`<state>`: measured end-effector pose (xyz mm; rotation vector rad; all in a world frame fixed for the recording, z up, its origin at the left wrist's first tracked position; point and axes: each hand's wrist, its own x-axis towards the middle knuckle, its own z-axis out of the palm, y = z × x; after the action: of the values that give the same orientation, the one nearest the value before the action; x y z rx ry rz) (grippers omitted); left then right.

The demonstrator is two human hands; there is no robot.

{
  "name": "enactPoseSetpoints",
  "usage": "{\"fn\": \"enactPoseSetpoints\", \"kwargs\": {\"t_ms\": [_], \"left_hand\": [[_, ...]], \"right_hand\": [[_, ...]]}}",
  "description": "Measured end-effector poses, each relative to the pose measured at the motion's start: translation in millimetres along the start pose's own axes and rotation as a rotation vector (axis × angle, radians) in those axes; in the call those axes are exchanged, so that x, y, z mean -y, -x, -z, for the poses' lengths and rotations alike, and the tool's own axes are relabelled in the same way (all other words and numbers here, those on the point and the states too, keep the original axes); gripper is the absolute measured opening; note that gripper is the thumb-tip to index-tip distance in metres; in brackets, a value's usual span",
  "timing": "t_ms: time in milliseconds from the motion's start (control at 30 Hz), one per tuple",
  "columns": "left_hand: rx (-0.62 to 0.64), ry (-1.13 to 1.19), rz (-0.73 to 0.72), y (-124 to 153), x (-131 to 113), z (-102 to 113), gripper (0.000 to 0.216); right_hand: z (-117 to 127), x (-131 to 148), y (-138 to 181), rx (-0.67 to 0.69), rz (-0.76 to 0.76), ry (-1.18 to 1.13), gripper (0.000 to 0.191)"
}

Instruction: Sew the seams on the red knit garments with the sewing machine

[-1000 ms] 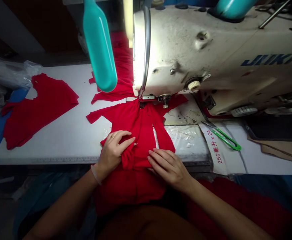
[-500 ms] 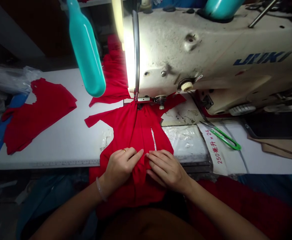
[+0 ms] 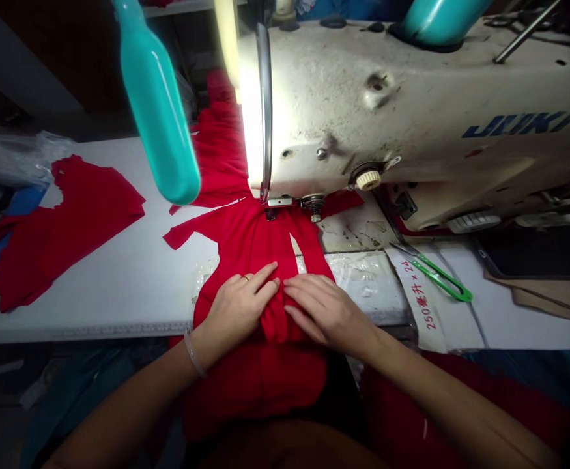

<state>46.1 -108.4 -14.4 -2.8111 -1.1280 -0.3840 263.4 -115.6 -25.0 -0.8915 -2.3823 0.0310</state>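
Observation:
Red fabric [image 3: 250,244] runs gathered in folds under the presser foot [image 3: 271,213] of a sewing machine [image 3: 309,117] and hangs over the table's front edge. My left hand [image 3: 238,303] pinches a fold of it near the edge, thumb and forefinger close together. Beside it, my right hand [image 3: 326,309] grips the same fabric, its fingers bent over the cloth and partly hiding what is under them. A narrow slit in the fabric, showing the white table, opens just above my right fingers.
Another red fabric piece [image 3: 70,225] lies on the white table [image 3: 118,293] at the left. Green-handled thread snips [image 3: 441,277] rest on a printed white sheet [image 3: 424,319] to the right, near a dark phone [image 3: 539,251]. A turquoise lever-like part [image 3: 160,117] hangs in front.
Both hands have moved forward a little with the fabric, nearer the presser foot. The slit now gapes wider, and the folds have shifted. The view has moved slightly.

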Motion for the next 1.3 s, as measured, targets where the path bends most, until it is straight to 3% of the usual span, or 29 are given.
{"fn": "enactPoseSetpoints", "kwargs": {"t_ms": [100, 233, 333, 467, 600, 700, 767, 833, 900, 967, 1000, 1067, 1133, 1200, 1300], "left_hand": [[0.053, -0.035, 0.005, -7.4, 6.9, -0.1, 0.034], [0.164, -0.045, 0.048, -19.2, 16.3, -0.5, 0.044], [0.209, -0.029, 0.065, -28.7, 25.9, -1.6, 0.043], [0.235, -0.019, 0.079, -40.4, 41.2, -2.8, 0.042], [0.235, 0.002, 0.094, -50.8, 54.0, -2.6, 0.048], [0.216, 0.004, 0.121, -56.9, 61.3, -4.9, 0.05], [0.189, 0.017, 0.118, -60.0, 68.6, -8.6, 0.05], [0.145, 0.062, 0.095, -62.7, 80.7, -13.2, 0.049], [0.109, 0.124, 0.056, -65.2, 96.7, -16.2, 0.048], [0.095, 0.158, 0.001, -66.4, 110.8, -15.9, 0.049], [0.089, 0.156, -0.031, -65.9, 114.4, -14.4, 0.047], [0.057, 0.131, -0.097, -61.1, 110.5, -10.0, 0.039], [0.008, 0.123, -0.133, -51.1, 92.9, -6.6, 0.032], [-0.033, 0.134, -0.103, -38.5, 71.3, -6.2, 0.031], [-0.056, 0.125, 0.035, -24.9, 55.9, -7.0, 0.036]], "right_hand": [[-3.5, -21.5, -25.2, 0.091, -0.061, 0.082, 0.037], [-11.8, -48.1, -54.1, 0.297, -0.109, 0.185, 0.039], [-10.2, -62.5, -58.5, 0.322, -0.107, 0.208, 0.041], [16.3, -84.9, -43.3, 0.36, 0.087, 0.282, 0.043], [51.5, -113.0, -28.0, 0.388, 0.364, 0.443, 0.032], [65.5, -122.5, -25.3, 0.405, 0.503, 0.393, 0.031], [70.3, -109.4, -25.0, 0.392, 0.498, 0.292, 0.034], [74.1, -75.5, -23.4, 0.426, 0.419, 0.094, 0.034], [76.0, -28.9, -20.9, 0.541, 0.301, -0.233, 0.03], [72.3, 12.0, -20.6, 0.777, 0.239, -0.655, 0.02], [67.4, 24.5, -22.1, 0.824, 0.187, -0.747, 0.017], [52.4, 28.2, -28.0, 0.71, 0.065, -0.684, 0.018], [34.4, 8.4, -34.6, 0.433, 0.037, -0.415, 0.024], [19.3, -19.7, -36.4, 0.2, 0.144, -0.122, 0.025], [8.5, -44.8, -25.3, 0.087, 0.294, 0.126, 0.022]]}}
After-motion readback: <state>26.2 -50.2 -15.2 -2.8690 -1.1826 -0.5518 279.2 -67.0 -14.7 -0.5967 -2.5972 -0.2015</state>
